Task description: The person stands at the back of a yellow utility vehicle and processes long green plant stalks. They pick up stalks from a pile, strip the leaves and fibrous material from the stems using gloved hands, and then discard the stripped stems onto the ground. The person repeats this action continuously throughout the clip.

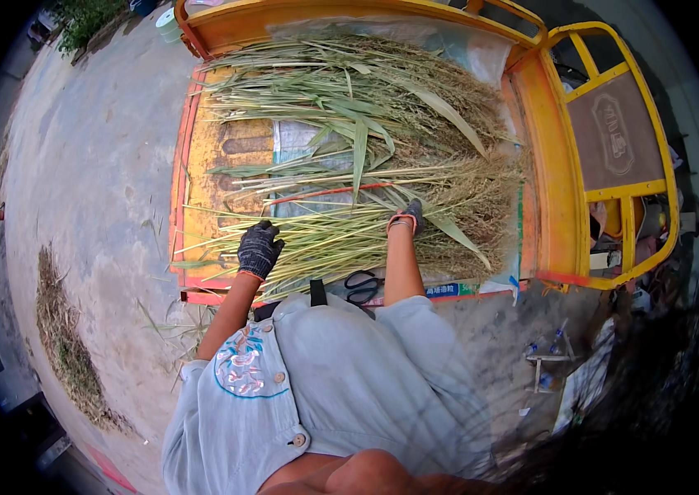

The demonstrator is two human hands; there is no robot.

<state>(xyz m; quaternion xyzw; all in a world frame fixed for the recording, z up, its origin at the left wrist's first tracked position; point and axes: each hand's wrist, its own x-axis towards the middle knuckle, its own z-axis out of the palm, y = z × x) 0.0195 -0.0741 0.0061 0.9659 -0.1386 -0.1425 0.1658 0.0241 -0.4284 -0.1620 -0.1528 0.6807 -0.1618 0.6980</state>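
Note:
A layer of long green cut stalks [308, 239] with leaves and brownish, feathery seed heads [473, 223] at the right end lies crosswise before me. My left hand [259, 250], in a dark knitted glove, lies over the stalk ends, its thumb apart from the fingers. Farther right, my right hand [411, 216], in a similar glove with an orange cuff, is closed among the stalks near the seed heads. Its fingertips are partly hidden. Dark-handled scissors [361, 286] lie by the near edge, close to my body. A red strip [329, 195] lies across the stalks.
The stalks rest on a worn yellow-orange cart bed [201, 210] with sheeting beneath. Another thick pile of stalks [308, 91] covers the far side. Yellow rails and a brown panel [613, 124] rise at the right. Dry plant scraps [69, 346] lie on the concrete ground at left.

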